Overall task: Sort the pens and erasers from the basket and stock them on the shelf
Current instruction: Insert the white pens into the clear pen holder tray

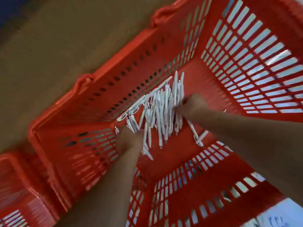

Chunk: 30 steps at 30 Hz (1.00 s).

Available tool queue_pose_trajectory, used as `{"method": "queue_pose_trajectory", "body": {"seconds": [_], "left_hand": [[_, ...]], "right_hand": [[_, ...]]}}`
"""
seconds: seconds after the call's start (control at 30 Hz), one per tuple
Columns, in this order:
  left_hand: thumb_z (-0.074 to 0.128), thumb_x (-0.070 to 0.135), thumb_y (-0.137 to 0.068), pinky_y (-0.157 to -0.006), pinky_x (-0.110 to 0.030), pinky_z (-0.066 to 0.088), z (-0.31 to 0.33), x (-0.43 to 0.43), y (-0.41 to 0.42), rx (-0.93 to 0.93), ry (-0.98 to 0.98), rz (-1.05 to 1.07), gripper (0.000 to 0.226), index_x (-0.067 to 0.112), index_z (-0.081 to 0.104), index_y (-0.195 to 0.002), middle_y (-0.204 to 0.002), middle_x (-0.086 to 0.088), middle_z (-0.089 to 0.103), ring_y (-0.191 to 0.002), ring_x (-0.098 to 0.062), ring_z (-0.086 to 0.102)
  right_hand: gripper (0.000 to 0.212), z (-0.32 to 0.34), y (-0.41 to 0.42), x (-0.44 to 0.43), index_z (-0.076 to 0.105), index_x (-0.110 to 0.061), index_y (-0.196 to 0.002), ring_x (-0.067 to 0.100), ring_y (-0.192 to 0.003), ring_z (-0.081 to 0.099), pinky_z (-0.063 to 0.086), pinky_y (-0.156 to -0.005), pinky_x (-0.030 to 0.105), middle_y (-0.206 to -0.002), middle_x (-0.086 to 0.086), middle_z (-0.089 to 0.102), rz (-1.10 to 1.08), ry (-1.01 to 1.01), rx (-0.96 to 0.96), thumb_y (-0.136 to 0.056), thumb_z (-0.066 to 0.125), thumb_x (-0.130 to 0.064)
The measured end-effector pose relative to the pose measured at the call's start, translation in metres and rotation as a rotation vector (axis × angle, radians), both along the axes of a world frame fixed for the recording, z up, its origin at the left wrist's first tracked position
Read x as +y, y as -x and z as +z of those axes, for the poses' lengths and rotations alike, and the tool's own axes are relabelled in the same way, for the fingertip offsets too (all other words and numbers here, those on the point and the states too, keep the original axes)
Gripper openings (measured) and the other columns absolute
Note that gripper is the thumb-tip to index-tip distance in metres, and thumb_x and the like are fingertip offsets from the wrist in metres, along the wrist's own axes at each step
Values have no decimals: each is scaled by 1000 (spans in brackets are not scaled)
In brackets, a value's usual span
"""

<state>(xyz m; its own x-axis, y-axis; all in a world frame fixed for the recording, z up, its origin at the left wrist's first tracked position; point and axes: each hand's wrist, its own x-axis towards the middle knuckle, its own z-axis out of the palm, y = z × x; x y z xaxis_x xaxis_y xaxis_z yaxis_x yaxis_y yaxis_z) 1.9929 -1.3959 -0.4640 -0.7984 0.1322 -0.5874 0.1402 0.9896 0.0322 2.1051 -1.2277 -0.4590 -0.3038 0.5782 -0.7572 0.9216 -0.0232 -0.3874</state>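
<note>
The job is looking far from done: the pens (164, 108) are lying heaped on the floor of the red basket (105, 69), with no erasers or shelf showing. The left hand (129, 140) is meeting the heap at seven o'clock and the right hand (192, 104) at three. Blur is hiding whether either hand's fingers are gripping.

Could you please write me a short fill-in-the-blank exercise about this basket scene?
1. The pens in the pile are ___ in colour.
2. They lie on the floor of a ___ basket.
3. The left hand and the right hand both reach down to the pile of ___.
Missing words: white; red; pens.
</note>
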Motion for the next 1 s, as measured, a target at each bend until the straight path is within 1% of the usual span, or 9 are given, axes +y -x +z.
{"method": "queue_pose_trajectory", "body": {"seconds": [0.1,0.2,0.27,0.5,0.57,0.63,0.73,0.9,1.0], "left_hand": [[67,42,-80,-75,-37,46,-4,-5,4,1,-35,-70,44,1,63,-95,-102,-20,66,-97,-36,62],[70,36,-78,-65,-34,43,-1,-10,8,-28,-89,-58,35,2,65,-82,-87,-17,68,-87,-35,64],[71,33,-76,-61,-31,41,2,-10,5,-48,-106,-47,30,3,66,-77,-77,-13,66,-81,-33,64],[69,42,-80,-60,-30,33,4,8,-10,5,-94,-84,41,2,60,-81,-82,-13,64,-87,-32,62],[69,39,-79,-61,-29,37,4,13,-13,10,-57,-58,38,3,63,-85,-89,-13,67,-89,-31,63],[69,36,-78,-64,-28,39,7,17,-13,-10,-49,15,36,2,65,-90,-94,-12,68,-92,-31,64],[69,32,-77,-62,-27,41,11,17,-11,-51,-73,105,30,3,65,-85,-90,-11,69,-83,-28,64],[66,28,-68,-68,-42,58,44,12,-17,-171,-405,281,17,11,65,-66,-68,-7,69,-65,-25,68],[65,8,-85,-59,-28,55,111,21,-28,-476,-672,411,9,10,68,-76,-74,-6,70,-65,-17,66]], "right_hand": [[29,4,-6,-1,60,-9,-72,12,-53,51,35,-41,18,-62,2,56,27,97,-7,-81,73,-34],[30,11,-11,-8,60,-5,-78,9,-40,51,34,-37,15,-57,3,56,-21,203,25,-84,71,-32],[36,19,-15,-12,56,-4,-67,10,-28,44,30,-30,11,-46,4,52,-72,244,23,-89,65,-31],[49,42,-22,-8,55,-5,-67,16,-44,44,41,-46,23,-53,6,47,-97,346,88,-97,46,-43],[42,47,-24,-6,57,-1,-82,21,-59,53,54,-60,34,-65,10,53,-260,423,141,-99,45,-38],[32,56,-25,-6,55,0,-85,25,-65,61,58,-71,44,-69,12,57,-460,547,222,-100,45,-26],[23,69,-27,-6,57,-3,-84,22,-55,64,58,-59,38,-61,9,60,-574,607,284,-100,46,-17],[19,102,-32,-11,63,-4,-87,18,-54,56,58,-58,33,-61,7,52,-608,594,333,-97,51,-15],[23,141,-33,-22,67,-5,-84,19,-66,64,59,-73,44,-70,9,63,-596,641,379,-96,54,-19]]}}
